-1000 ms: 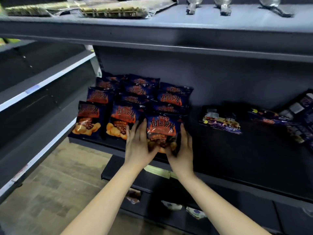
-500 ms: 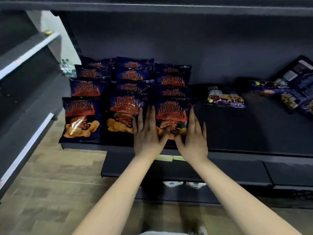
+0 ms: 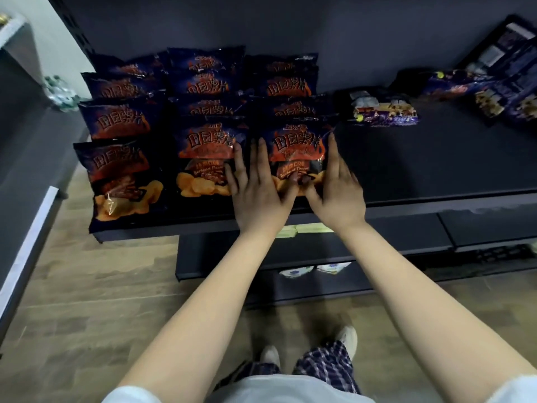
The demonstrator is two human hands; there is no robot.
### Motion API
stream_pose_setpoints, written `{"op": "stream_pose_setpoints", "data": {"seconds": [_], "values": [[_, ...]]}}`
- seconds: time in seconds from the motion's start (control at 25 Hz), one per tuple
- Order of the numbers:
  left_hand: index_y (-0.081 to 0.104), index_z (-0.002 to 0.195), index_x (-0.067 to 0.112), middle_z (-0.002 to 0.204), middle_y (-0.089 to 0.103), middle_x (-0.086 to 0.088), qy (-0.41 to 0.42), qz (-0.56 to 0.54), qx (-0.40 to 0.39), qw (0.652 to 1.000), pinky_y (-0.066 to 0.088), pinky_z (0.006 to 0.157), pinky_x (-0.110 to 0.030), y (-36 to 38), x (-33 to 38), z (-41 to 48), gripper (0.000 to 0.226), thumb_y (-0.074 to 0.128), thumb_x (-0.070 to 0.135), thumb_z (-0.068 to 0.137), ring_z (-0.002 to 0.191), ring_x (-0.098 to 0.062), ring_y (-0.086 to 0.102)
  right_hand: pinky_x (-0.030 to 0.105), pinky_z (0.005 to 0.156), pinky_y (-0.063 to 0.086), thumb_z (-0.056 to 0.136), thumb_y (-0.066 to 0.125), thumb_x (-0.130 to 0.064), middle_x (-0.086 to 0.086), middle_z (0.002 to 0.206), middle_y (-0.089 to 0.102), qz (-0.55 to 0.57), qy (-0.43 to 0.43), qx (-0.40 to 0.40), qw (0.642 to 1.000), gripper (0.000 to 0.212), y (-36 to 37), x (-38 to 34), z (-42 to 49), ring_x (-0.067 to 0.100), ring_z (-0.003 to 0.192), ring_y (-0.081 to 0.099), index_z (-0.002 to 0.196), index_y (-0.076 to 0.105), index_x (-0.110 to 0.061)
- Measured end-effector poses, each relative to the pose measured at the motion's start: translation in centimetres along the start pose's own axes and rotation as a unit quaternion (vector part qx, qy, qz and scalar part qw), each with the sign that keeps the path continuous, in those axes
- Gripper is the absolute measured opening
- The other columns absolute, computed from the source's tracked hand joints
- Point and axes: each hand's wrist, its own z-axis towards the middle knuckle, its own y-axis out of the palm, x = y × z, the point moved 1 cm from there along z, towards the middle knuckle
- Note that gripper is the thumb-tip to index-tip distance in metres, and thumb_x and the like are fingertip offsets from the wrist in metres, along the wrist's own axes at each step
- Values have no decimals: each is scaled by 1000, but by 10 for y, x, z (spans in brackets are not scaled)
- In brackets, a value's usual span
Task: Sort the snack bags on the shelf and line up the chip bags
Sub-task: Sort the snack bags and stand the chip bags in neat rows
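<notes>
Dark shelf [image 3: 421, 170] is carrying three columns of chip bags [image 3: 122, 123] at its left end, left hand [image 3: 255, 184] and right hand [image 3: 334, 187] pressing straight-fingered on the front chip bag [image 3: 296, 152] by the front edge, while loose snack bags [image 3: 383, 112] along the back right are seemingly awaiting sorting

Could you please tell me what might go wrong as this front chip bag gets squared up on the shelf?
1. The left hand and right hand press the front right chip bag from both sides; too firm a squeeze could crush the chips.
2. The left hand's fingers overlap the middle front bag, so a nudge may knock it out of line.
3. The front left bag reaches the shelf lip and might slide off.
</notes>
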Motion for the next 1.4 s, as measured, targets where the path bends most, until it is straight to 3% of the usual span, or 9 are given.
{"op": "stream_pose_setpoints", "data": {"seconds": [0.32, 0.56, 0.84, 1.0, 1.08, 1.2, 1.4], "values": [[10, 148, 10, 155, 18, -9, 11, -8, 20, 1000, -4, 116, -46, 3, -2, -1, 82, 34, 59, 88, 145, -27, -2, 43, 104, 35, 83, 39, -59, 12, 147, 36, 15, 18, -15, 1000, 88, 0, 0, 1, 27, 133, 39, 150, 4, -13], [16, 146, 5, 156, 13, -12, 14, -16, 61, 998, 0, 116, -45, 3, -2, -3, 83, 38, 60, 88, 144, -28, 6, 44, 111, 27, 81, 39, -64, 13, 151, 29, 38, 34, -15, 999, 92, -2, -1, 1, 26, 139, 28, 150, 4, -12], [13, 146, 5, 156, 13, -14, 5, -10, 68, 998, 0, 116, -47, 5, -1, -3, 85, 37, 62, 88, 144, -28, 6, 43, 115, 20, 80, 41, -63, 13, 152, 26, 71, 43, -38, 996, 95, -4, 3, 1, 24, 140, 23, 149, 4, -10], [11, 146, 10, 155, 14, -15, 7, -39, 87, 995, -2, 116, -47, 3, -4, -6, 81, 41, 59, 87, 144, -28, 6, 49, 115, 20, 81, 47, -51, 14, 152, 23, 132, 50, -41, 989, 90, -5, 5, 0, 25, 141, 20, 149, 4, -11], [12, 145, 12, 155, 12, -16, 24, -60, 99, 993, -4, 116, -46, -2, 1, -6, 80, 44, 56, 86, 143, -29, 5, 40, 117, 20, 82, 50, -46, 13, 153, 20, 208, 63, -40, 975, 87, -8, 8, 1, 21, 142, 17, 150, 4, -15], [18, 143, 10, 153, 14, -20, 84, -77, 128, 985, -2, 117, -46, -14, 27, 2, 76, 52, 45, 85, 143, -32, 8, 5, 107, 14, 83, 46, -46, 10, 154, 15, 319, 89, -34, 943, 80, -17, 10, 7, 10, 141, 14, 149, 10, -18], [28, 141, 14, 153, 23, -12, 119, -84, 132, 980, 5, 118, -44, -14, 99, 38, 61, 46, 38, 89, 143, -28, 14, 5, 109, 11, 91, 43, -32, 7, 154, 17, 318, 47, -3, 947, 63, -45, 38, 38, -5, 137, 10, 147, 18, -16]]}}
